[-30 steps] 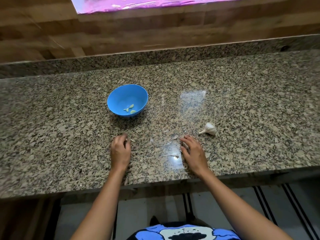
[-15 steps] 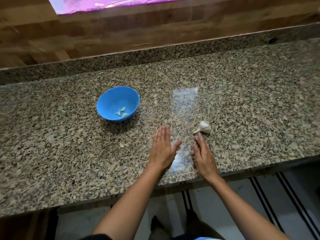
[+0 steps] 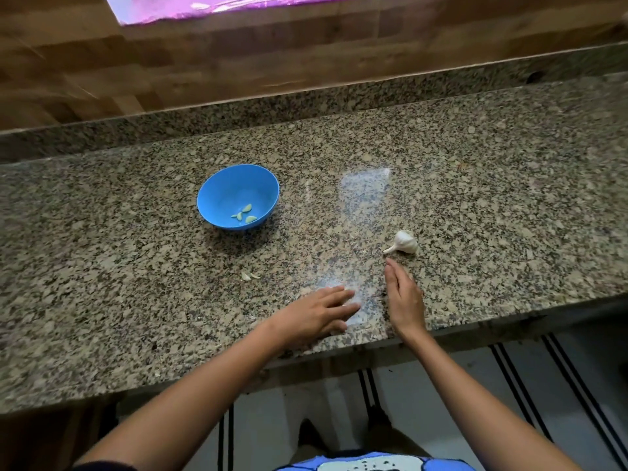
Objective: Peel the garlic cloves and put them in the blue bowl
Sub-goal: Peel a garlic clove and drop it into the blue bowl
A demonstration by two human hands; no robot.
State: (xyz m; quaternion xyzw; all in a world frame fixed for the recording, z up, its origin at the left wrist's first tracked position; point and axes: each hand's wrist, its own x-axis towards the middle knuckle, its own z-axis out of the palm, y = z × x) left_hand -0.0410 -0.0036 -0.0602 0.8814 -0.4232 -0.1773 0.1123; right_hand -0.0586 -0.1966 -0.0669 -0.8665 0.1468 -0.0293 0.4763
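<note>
A blue bowl (image 3: 238, 197) stands on the granite counter (image 3: 475, 205) and holds three peeled cloves (image 3: 245, 213). A white garlic bulb (image 3: 404, 242) lies to the right of it, just beyond my right hand. My left hand (image 3: 319, 312) lies flat on the counter near the front edge, fingers straight and pointing right. My right hand (image 3: 402, 297) stands on its edge with straight fingers, facing the left hand. Neither hand holds anything. Two small garlic pieces (image 3: 249, 276) lie in front of the bowl.
The counter's front edge (image 3: 339, 355) runs just under my wrists. A granite upstand (image 3: 306, 103) and a wooden wall (image 3: 238, 62) close off the back. Below the edge is a tiled floor with dark stripes (image 3: 509, 365).
My left hand has swept from left of centre rightward to lie next to the right hand and turned sideways. The right hand has turned onto its edge. The camera has shifted.
</note>
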